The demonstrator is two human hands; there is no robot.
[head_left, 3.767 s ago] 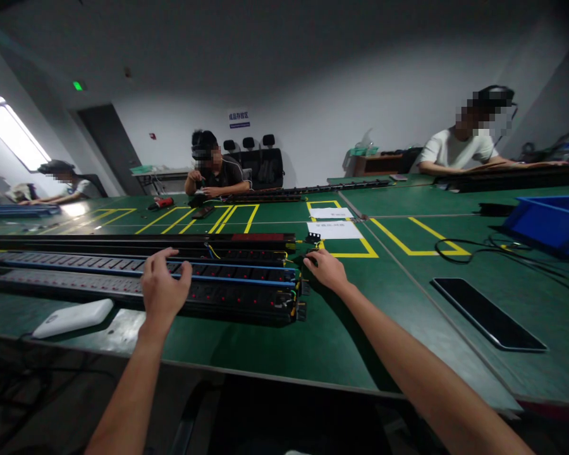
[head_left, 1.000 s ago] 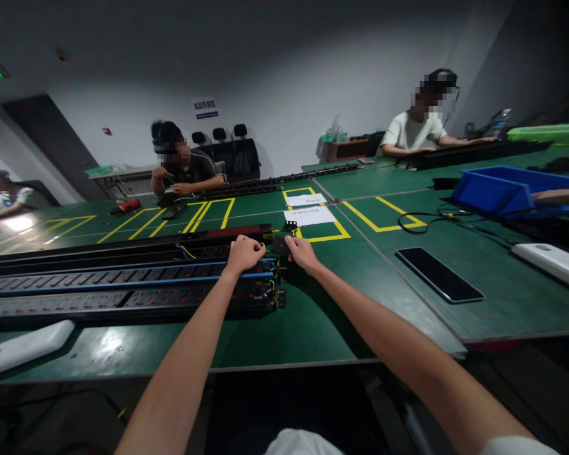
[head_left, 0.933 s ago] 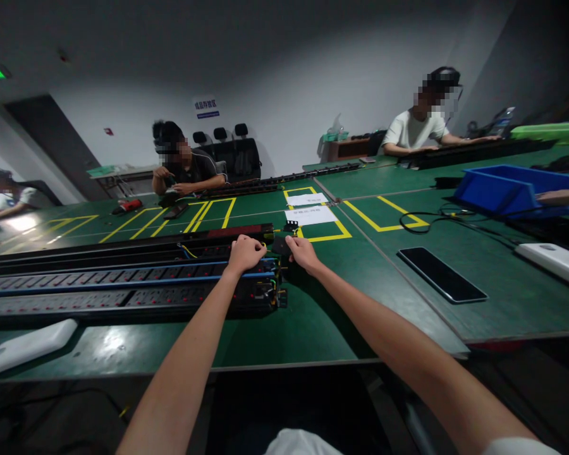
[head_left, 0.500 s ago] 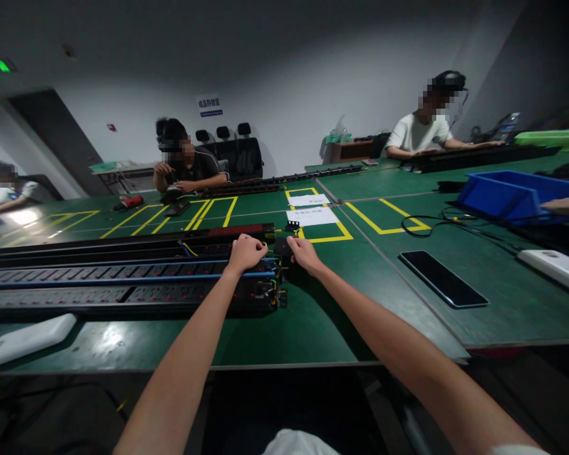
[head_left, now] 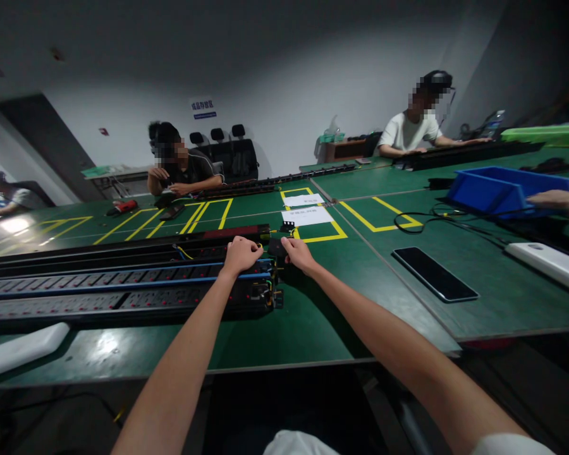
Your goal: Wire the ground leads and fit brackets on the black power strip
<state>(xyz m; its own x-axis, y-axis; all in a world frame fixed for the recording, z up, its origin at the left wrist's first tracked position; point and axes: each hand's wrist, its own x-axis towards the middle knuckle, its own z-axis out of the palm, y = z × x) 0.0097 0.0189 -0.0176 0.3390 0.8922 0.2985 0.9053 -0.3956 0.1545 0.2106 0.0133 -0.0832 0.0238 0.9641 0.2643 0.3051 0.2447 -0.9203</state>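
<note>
Long black power strips [head_left: 171, 298] with sockets and red dots lie side by side across the left of the table, one edged in blue. My left hand [head_left: 243, 255] is closed in a pinch above the right end of the strips. A bit of yellow shows at its fingertips, but what they hold is too small to make out. My right hand [head_left: 298, 254] grips a small flat black end piece [head_left: 277, 247] between thumb and fingers, just beyond the strip ends. Loose wires and small connectors [head_left: 277, 298] stick out at the nearest strip's end.
White paper sheets [head_left: 306, 216] lie past my hands. To the right are a phone [head_left: 435, 273], a white power bank [head_left: 547, 264], black cables and a blue bin [head_left: 507, 189] beside another person's hand [head_left: 559, 201]. Another white device [head_left: 26, 349] is near the front edge. Co-workers sit opposite.
The view has shifted slightly, so most things sit a little further left. Both hands keep nearly the same place and grip; the black piece appears slightly tilted compared with before.
</note>
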